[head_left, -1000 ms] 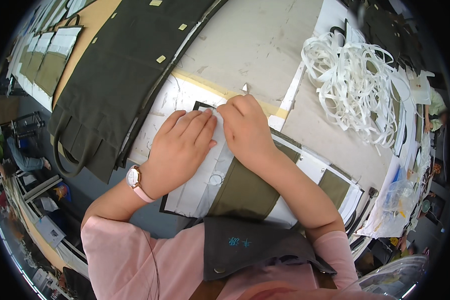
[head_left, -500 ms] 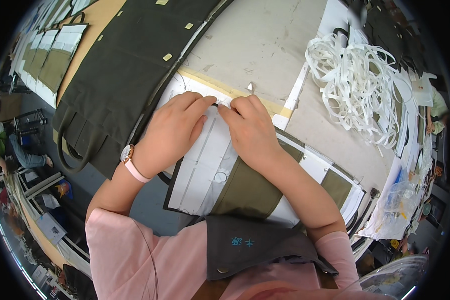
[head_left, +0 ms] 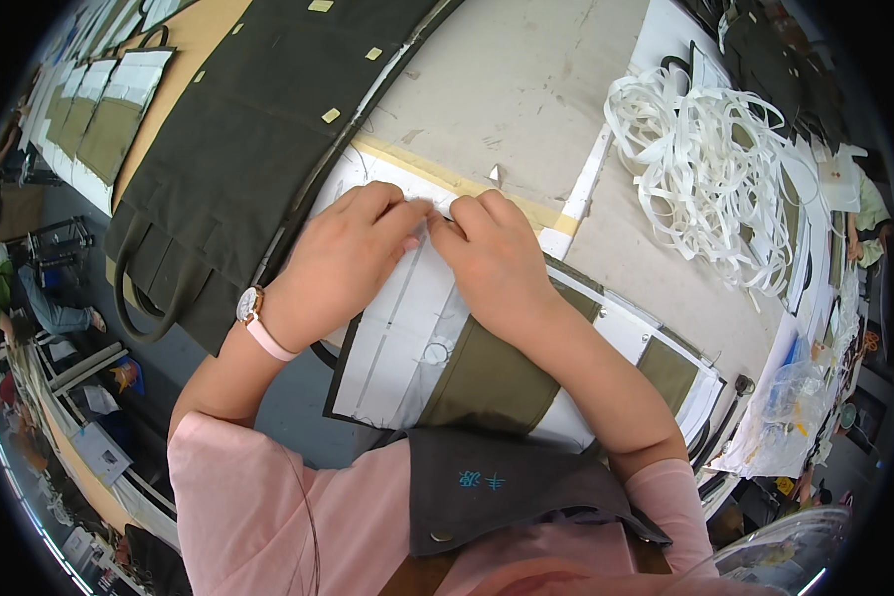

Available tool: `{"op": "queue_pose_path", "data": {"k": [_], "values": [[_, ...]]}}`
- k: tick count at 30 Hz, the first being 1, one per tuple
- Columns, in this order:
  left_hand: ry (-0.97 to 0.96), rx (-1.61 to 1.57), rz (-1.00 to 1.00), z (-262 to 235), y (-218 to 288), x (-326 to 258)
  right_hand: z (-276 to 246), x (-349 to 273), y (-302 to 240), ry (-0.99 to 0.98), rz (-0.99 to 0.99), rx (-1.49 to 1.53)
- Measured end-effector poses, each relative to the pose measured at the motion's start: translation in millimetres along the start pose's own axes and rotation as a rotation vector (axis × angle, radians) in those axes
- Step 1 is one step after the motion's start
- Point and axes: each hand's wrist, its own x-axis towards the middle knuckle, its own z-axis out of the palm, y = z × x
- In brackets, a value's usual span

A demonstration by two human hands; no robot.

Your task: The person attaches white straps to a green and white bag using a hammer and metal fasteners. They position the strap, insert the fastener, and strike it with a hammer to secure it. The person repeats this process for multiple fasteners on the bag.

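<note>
In front of me lies a flat fabric panel (head_left: 392, 338), white with grey lines and a dark edge, with an olive section (head_left: 492, 377) on its right. My left hand (head_left: 353, 238), wearing a watch with a pink strap, pinches the panel's far edge with closed fingers. Close beside it, my right hand (head_left: 497, 258) is closed on the same edge, its forearm crossing the olive section. The two sets of fingertips nearly meet. My fingers hide the exact bit of edge between them.
A large dark fabric bag (head_left: 258, 109) with loop handles lies along the left. Tangled white tape (head_left: 710, 179) is heaped at the far right. Clear plastic wrap (head_left: 795, 392) sits at the right edge. A yellow strip (head_left: 467, 182) crosses the table beyond my hands.
My right hand has shifted slightly left, with its fingertips moving along the panel's edge. The left hand and the panel have stayed almost in place.
</note>
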Motion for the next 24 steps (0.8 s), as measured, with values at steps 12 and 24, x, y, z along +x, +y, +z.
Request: {"op": "queue_pose_path", "data": {"k": [12, 24], "values": [[0.039, 0.276, 0.092, 19, 19, -20, -13, -11, 0, 0.003, 0.369, 0.225], [0.042, 0.315, 0.096, 18, 26, -17, -15, -23, 2, 0.027, 0.109, 0.097]]}}
